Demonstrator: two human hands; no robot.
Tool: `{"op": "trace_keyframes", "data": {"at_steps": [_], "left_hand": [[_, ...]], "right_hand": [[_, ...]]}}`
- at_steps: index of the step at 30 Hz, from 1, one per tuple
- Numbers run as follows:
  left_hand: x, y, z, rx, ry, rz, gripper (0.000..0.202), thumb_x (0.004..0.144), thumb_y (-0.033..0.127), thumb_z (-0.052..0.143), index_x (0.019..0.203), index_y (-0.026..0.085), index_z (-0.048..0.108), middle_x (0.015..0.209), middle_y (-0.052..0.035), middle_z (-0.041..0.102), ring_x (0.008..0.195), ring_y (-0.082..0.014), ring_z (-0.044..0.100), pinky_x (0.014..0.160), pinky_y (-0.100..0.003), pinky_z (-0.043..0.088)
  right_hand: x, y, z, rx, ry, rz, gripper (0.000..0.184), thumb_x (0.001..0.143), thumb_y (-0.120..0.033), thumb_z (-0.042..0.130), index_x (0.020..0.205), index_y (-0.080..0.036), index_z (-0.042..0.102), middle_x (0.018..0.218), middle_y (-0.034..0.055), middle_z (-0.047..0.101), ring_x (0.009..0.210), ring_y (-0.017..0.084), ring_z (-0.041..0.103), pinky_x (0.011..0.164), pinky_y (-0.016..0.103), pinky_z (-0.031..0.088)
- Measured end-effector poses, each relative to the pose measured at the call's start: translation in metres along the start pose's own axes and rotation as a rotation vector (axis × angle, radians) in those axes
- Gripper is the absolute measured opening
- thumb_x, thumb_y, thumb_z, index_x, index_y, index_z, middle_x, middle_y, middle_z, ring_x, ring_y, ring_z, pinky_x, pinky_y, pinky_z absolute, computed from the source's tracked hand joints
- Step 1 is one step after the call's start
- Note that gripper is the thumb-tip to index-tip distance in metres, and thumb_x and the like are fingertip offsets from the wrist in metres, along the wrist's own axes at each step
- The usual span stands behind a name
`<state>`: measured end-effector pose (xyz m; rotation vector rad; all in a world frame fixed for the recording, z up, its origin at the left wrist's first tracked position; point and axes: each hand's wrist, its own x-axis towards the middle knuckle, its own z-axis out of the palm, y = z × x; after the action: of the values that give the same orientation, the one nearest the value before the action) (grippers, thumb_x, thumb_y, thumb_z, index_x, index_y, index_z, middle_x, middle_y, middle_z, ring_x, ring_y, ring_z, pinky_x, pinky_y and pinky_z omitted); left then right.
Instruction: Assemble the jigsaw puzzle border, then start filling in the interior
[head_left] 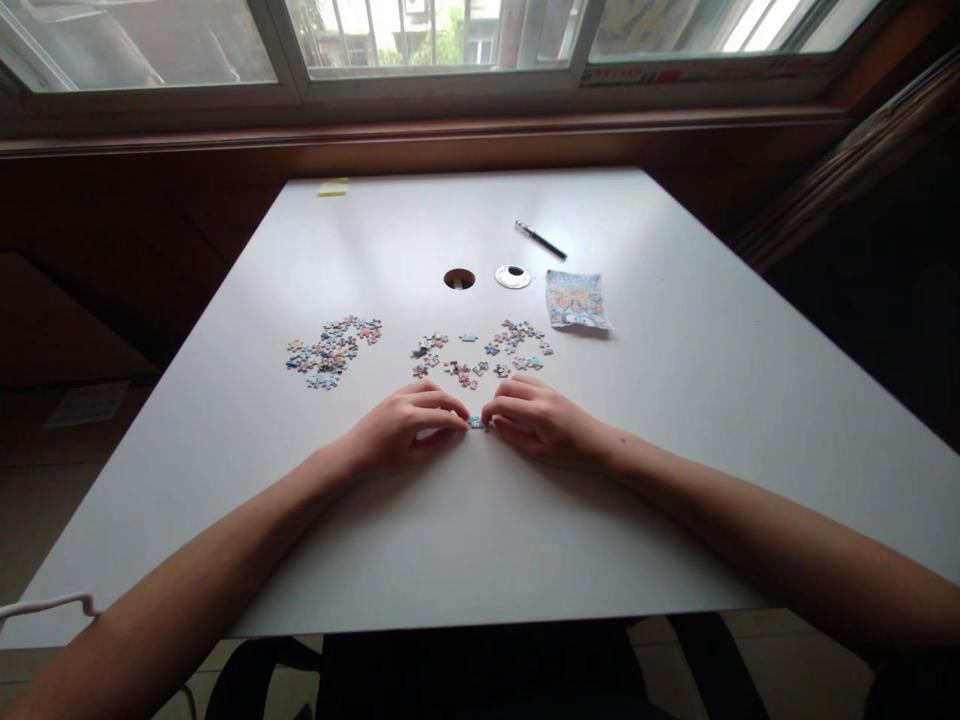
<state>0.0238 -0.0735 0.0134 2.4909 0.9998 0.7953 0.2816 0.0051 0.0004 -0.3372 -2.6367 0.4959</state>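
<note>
Small blue-and-white jigsaw puzzle pieces [476, 422] lie on the white table between my two hands. My left hand [412, 420] pinches their left end with thumb and fingertips. From the other side, my right hand [544, 420] has its fingers closed on the right end. How many pieces are joined there is too small to tell. Just beyond my fingers lie loose groups of puzzle pieces, one in the centre [463, 374] and one to the right [517, 337]. A denser heap of pieces [330, 350] spreads out to the left.
A printed picture sheet or packet [577, 300] lies at the right, with a black pen [541, 240] behind it. The white table [480, 560] has a round hole [460, 279] beside a metallic ring cover [513, 277]. A yellow sticky note [333, 187] is at the far left edge.
</note>
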Motion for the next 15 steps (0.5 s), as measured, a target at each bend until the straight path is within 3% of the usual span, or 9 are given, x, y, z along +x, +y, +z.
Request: {"op": "trace_keyframes", "data": {"at_steps": [10, 15], "left_hand": [[-0.0001, -0.0016, -0.0009, -0.047, -0.002, -0.014, 0.021, 0.098, 0.023, 0.055, 0.109, 0.022, 0.073, 0.112, -0.0090, 0.074, 0.100, -0.0194, 0.064, 0.092, -0.034, 0.053], [-0.0001, -0.0047, -0.0032, -0.153, 0.017, -0.039, 0.026, 0.097, 0.017, 0.051, 0.117, 0.019, 0.068, 0.111, -0.0099, 0.073, 0.100, -0.0191, 0.066, 0.093, -0.035, 0.053]], "right_hand": [[0.0012, -0.0011, -0.0018, 0.008, -0.006, 0.005, 0.016, 0.097, -0.020, 0.050, 0.105, -0.021, 0.064, 0.088, 0.0061, 0.061, 0.083, 0.019, 0.052, 0.081, 0.034, 0.045], [0.0018, -0.0021, -0.0019, 0.034, -0.001, 0.036, 0.018, 0.095, -0.017, 0.050, 0.109, -0.020, 0.060, 0.092, 0.0077, 0.064, 0.086, 0.020, 0.055, 0.083, 0.036, 0.046]]}}
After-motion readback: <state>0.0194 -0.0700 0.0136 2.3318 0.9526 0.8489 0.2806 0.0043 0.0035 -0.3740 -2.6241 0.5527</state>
